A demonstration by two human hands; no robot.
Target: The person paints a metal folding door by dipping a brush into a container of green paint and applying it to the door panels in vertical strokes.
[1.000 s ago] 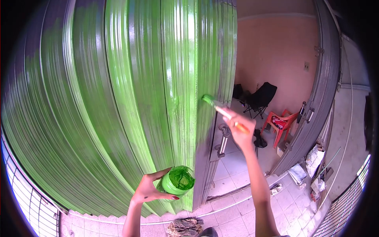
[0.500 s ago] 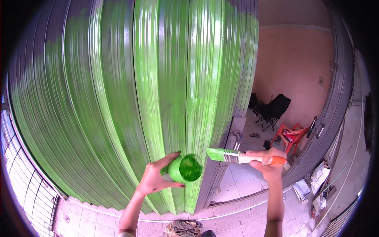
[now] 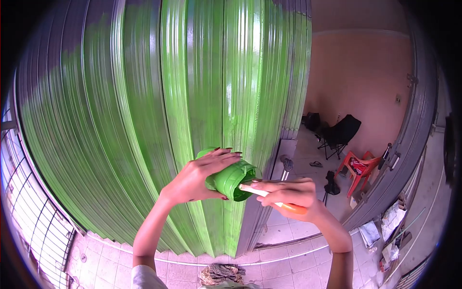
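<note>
Corrugated metal panel fills your left and centre, coated green over most of its face; its top left corner and a strip down its lower right edge show dark grey; just right of that edge the doorway stands open, giving free room behind your right hand; tiled floor runs along the panel's zigzag lower edge, with a bundled patterned cloth near your feet; inside, well apart from your hands, black folding chair and red chair, the latter bearing a red item, any lettering on it too small to read; left hand wrapped around the green cup, which is tilted in front of the panel's right edge, mouth turned rightward; right hand clasping the brush, white-handled with an orange end, its head hidden within the cup's mouth; door handle beyond, near your right hand.
</note>
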